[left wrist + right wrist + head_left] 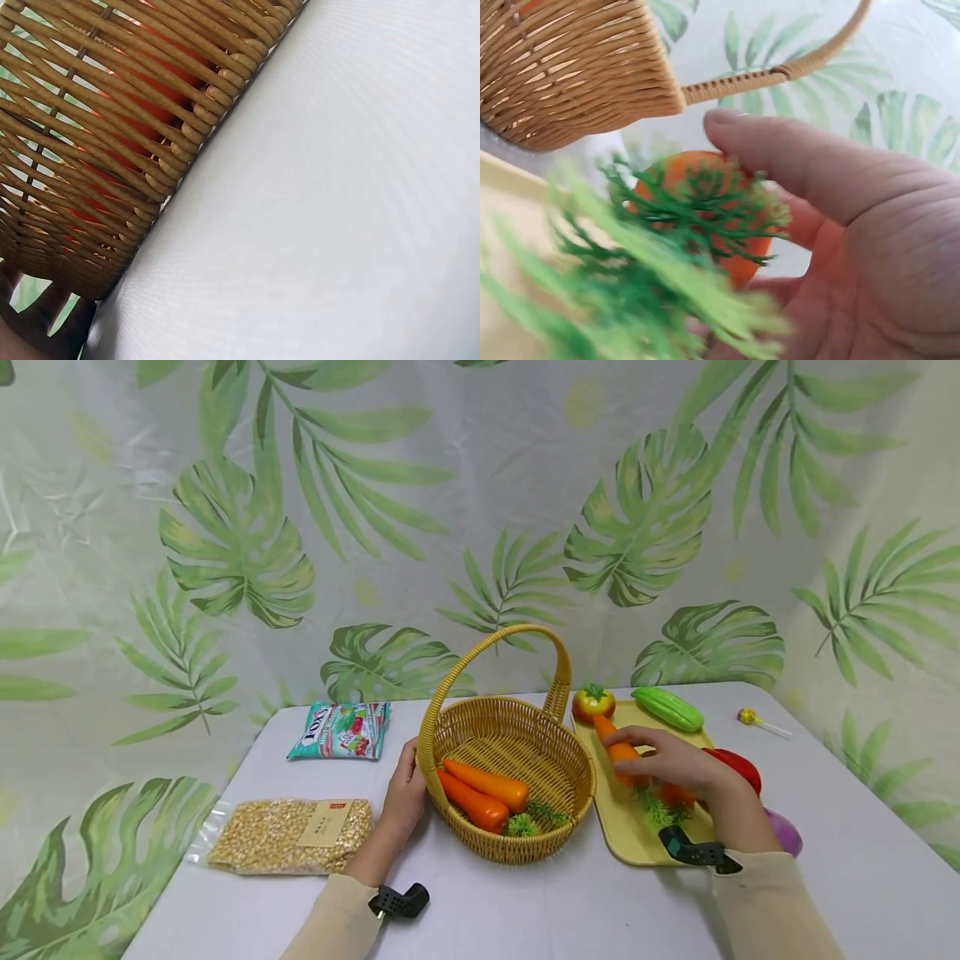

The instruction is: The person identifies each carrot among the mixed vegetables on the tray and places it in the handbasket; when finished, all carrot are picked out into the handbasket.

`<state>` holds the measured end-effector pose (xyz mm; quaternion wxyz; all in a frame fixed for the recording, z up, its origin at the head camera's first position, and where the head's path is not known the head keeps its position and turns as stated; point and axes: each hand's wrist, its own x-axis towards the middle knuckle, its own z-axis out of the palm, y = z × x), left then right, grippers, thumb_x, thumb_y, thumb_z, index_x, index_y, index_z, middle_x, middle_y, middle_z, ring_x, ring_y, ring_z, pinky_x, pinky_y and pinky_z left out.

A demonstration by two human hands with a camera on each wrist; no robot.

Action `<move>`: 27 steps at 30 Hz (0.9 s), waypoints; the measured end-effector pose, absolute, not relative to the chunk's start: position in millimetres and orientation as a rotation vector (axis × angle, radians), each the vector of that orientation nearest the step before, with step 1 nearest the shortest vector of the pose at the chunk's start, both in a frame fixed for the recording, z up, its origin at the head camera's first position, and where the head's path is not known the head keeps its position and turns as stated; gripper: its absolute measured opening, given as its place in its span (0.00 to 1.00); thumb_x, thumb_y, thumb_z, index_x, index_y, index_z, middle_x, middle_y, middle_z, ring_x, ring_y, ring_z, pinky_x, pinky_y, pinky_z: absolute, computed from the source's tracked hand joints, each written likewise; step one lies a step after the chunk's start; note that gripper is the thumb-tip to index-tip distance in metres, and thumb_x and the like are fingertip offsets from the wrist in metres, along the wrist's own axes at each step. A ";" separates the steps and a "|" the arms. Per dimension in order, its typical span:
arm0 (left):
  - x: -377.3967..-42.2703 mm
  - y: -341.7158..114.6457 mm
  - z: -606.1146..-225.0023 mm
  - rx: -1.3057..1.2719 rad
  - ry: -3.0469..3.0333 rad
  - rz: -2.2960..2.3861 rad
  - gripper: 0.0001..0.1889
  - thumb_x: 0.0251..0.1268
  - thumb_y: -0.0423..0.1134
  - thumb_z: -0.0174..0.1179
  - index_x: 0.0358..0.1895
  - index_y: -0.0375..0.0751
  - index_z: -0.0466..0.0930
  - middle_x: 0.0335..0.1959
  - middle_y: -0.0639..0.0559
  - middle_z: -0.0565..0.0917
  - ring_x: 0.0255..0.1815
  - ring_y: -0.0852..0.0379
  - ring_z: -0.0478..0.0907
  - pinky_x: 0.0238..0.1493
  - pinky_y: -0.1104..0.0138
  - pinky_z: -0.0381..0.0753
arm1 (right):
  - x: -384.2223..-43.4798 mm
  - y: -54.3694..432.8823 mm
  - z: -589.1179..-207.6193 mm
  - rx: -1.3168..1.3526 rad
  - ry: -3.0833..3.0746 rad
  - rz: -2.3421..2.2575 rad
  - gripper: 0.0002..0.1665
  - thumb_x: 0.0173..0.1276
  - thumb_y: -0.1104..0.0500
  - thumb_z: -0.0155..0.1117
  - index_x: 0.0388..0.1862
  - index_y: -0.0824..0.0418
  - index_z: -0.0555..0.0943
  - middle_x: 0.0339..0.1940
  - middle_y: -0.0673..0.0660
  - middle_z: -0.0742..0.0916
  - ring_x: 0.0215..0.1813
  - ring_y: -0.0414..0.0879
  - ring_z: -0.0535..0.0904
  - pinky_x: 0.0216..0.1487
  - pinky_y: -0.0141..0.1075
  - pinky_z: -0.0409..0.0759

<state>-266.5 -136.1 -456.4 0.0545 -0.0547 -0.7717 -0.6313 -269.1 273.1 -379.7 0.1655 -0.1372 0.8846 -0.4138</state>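
Observation:
A yellow wicker basket (517,852) with a tall handle stands mid-table, holding two orange toy carrots (487,785) with green tops. Against the outside of its left wall rests my left hand (405,797); some of its spread fingers (56,307) show beside the basket in the left wrist view, the rest out of sight. My right hand (671,760) pinches another carrot (618,750) between thumb and fingers, above a yellow tray (622,843) right of the basket. In the right wrist view, blurred green leaves (645,255) partly cover that carrot's orange end.
On the tray are a red-yellow tomato-like piece (594,702), a green cucumber-like piece (667,708) and an orange item (675,795) partly hidden. A red piece (738,768) and purple piece (783,832) lie right. A lollipop (748,717), candy bag (341,732) and kernel bag (285,835) lie around.

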 end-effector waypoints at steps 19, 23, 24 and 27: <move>-246.3 -131.7 -428.2 -0.173 -2.370 -1.908 0.21 0.81 0.45 0.42 0.71 0.47 0.64 0.73 0.45 0.69 0.76 0.49 0.62 0.78 0.51 0.59 | -265.5 285.1 -368.9 -0.604 2.383 -1.433 0.23 0.77 0.55 0.56 0.68 0.57 0.71 0.63 0.65 0.72 0.36 0.51 0.78 0.36 0.41 0.84; -246.7 -131.6 -428.2 -0.176 -2.357 -1.921 0.21 0.80 0.44 0.42 0.70 0.46 0.65 0.73 0.44 0.69 0.75 0.49 0.63 0.78 0.51 0.59 | -262.7 283.5 -364.3 -0.666 2.404 -1.394 0.20 0.77 0.56 0.56 0.65 0.56 0.73 0.63 0.64 0.72 0.36 0.51 0.77 0.33 0.41 0.83; -246.7 -131.6 -428.2 -0.176 -2.355 -1.922 0.21 0.80 0.44 0.43 0.70 0.46 0.65 0.73 0.44 0.69 0.75 0.49 0.63 0.78 0.51 0.59 | -261.8 282.7 -363.0 -0.670 2.396 -1.384 0.19 0.77 0.55 0.56 0.65 0.56 0.73 0.63 0.64 0.72 0.36 0.52 0.77 0.31 0.42 0.83; -246.3 -131.3 -427.5 -0.173 -2.359 -1.918 0.21 0.80 0.45 0.43 0.70 0.46 0.65 0.73 0.44 0.69 0.75 0.49 0.63 0.78 0.51 0.59 | -259.6 279.3 -360.4 -0.685 2.377 -1.354 0.19 0.77 0.55 0.56 0.64 0.55 0.73 0.65 0.64 0.72 0.37 0.52 0.77 0.29 0.43 0.83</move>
